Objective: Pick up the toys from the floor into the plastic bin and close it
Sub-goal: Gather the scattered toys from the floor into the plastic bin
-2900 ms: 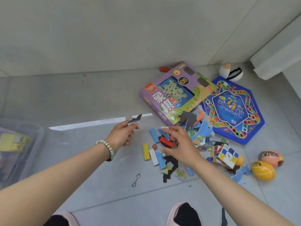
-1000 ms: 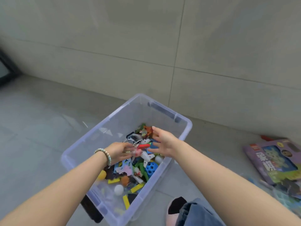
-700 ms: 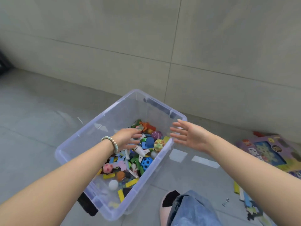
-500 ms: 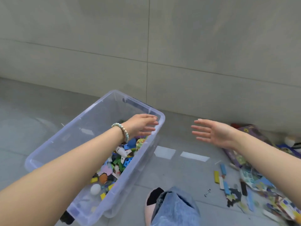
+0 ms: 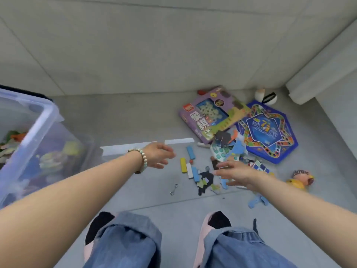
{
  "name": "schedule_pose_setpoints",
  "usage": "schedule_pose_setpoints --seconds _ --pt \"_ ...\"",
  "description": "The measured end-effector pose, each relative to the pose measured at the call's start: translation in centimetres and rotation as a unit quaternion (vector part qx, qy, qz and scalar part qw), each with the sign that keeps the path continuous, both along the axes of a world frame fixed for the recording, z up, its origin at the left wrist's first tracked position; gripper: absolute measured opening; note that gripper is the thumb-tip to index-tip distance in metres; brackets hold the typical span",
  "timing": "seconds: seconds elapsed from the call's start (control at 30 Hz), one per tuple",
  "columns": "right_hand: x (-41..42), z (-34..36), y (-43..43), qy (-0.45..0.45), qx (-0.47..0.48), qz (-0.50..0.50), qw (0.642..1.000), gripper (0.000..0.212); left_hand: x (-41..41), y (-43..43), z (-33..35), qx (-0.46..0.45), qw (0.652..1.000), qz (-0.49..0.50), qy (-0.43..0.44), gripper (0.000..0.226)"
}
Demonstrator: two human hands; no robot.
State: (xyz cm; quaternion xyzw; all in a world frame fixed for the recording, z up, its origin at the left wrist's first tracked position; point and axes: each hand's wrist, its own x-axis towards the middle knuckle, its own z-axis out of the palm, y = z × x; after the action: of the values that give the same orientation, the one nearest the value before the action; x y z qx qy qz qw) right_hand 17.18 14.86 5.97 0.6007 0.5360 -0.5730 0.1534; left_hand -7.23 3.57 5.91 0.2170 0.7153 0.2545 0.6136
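both hands empty, fingers loose: left hand (image 5: pixel 157 155) over bare floor (image 5: pixel 135 120), right hand (image 5: pixel 236 174) above the blocks (image 5: pixel 190 163); bin (image 5: pixel 41 120) at left edge

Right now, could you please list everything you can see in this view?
plastic bin: one, clear, bluish rim, far left, toys inside.
game box: one, purple, by the wall.
game board: one, blue hexagon, right of the box.
ball: one, white with black band, corner.
blocks: at least four, yellow, blue, white, between the hands.
puzzle pieces: scattered pile, mixed colours, below the box.
puzzle cube: one, multicoloured, beside the right hand.
toy balls: two, yellow and pink, far right.
metal clip: one, silver, floor before the feet.
left hand: one, empty, bead bracelet on wrist.
right hand: one, empty, fingers spread over the pieces.
slippers: two, pink, bottom edge, under jeans.
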Motion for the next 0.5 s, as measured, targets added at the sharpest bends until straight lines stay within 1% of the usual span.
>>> schedule_pose_setpoints --seconds 0.1,0.13,0.2,0.27,0.37,0.43,0.5 --pt "1.5 -4.0 -1.6 -0.02 0.038 -0.085 0.995 0.049 2.3 0.2 -4.1 -0.027 0.997 -0.07 0.032 0.035" --pt "2.0 -5.1 -2.2 -0.015 0.058 -0.113 0.992 0.048 2.9 -0.1 -5.3 -0.029 0.993 -0.105 0.054 0.036" --pt "2.4 -6.8 -3.0 0.018 0.078 -0.15 0.985 0.041 3.8 -0.9 -7.6 -0.02 0.974 -0.182 0.13 0.037" --pt "2.4 -8.0 -3.7 0.054 0.08 -0.155 0.983 0.032 4.4 -1.5 -9.5 0.005 0.952 -0.23 0.203 0.036" --pt "1.8 -9.4 -4.3 0.073 0.099 -0.149 0.981 0.03 5.1 -2.0 -11.1 0.051 0.937 -0.232 0.257 0.028" --pt "1.5 -10.0 -4.3 0.07 0.136 -0.129 0.98 0.031 5.3 -2.1 -11.7 0.091 0.926 -0.239 0.277 0.025" --pt "1.4 -10.4 -4.2 0.063 0.175 -0.106 0.977 0.034 5.2 -2.4 -12.0 0.125 0.924 -0.237 0.273 0.019"
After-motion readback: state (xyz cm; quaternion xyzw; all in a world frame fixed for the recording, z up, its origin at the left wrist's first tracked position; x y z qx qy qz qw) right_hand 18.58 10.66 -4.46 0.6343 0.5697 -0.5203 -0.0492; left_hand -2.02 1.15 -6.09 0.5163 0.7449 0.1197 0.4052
